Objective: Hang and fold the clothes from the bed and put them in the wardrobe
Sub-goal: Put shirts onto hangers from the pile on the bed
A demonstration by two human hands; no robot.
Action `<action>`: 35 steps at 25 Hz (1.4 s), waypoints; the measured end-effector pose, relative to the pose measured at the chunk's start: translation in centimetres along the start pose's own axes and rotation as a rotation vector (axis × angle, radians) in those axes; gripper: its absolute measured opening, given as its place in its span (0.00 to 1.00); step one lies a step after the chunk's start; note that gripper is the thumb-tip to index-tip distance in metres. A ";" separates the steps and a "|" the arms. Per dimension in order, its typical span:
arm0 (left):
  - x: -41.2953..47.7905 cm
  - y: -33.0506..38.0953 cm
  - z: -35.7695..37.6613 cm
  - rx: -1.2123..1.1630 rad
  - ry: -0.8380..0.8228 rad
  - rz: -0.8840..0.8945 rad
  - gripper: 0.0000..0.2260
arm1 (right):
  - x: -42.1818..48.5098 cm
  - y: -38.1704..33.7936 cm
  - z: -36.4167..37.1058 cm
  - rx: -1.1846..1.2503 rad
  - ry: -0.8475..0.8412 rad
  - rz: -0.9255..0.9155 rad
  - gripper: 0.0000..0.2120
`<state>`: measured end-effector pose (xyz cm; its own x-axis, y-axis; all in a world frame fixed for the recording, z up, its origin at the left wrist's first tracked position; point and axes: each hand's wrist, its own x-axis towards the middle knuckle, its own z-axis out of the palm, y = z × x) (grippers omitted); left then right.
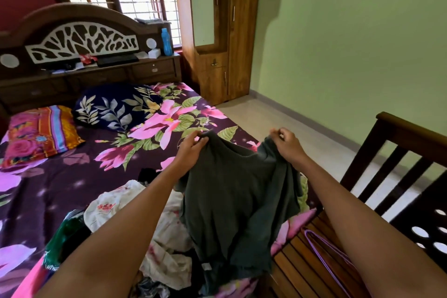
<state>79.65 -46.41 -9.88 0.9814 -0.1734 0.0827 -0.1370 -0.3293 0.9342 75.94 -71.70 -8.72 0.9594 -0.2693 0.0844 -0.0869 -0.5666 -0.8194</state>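
Note:
A dark grey-green garment (237, 201) hangs between my two hands above the near end of the bed (72, 176). My left hand (191, 150) pinches its upper left edge and my right hand (287, 145) pinches its upper right edge. Under it lies a pile of clothes (167, 232): a white floral piece, a green one and dark ones, partly hidden by my arms. The wooden wardrobe (225, 31) stands shut in the far corner, beyond the bed.
Two pillows (113, 106) lie near the carved headboard (82, 41), whose shelf holds a blue bottle (167, 41). The wooden footboard (396, 164) is at my right, with a purple hanger (326, 259) on its slats. Bare floor runs along the green wall.

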 end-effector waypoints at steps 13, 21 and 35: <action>3.9 -1.1 9.6 0.238 -0.123 -0.019 0.12 | -1.3 7.5 -1.4 0.255 0.119 0.471 0.12; 1.4 -5.3 22.0 0.405 -0.355 0.184 0.12 | -8.6 20.0 -2.4 0.245 0.507 0.791 0.05; 0.3 -12.7 43.6 0.577 -0.278 0.000 0.11 | -10.5 46.7 -6.0 -0.018 0.256 1.142 0.05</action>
<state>75.79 -82.78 -36.83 0.9203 -0.3824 -0.0826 -0.2636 -0.7623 0.5911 60.21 -99.99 -44.46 0.2395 -0.7768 -0.5824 -0.8691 0.0959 -0.4853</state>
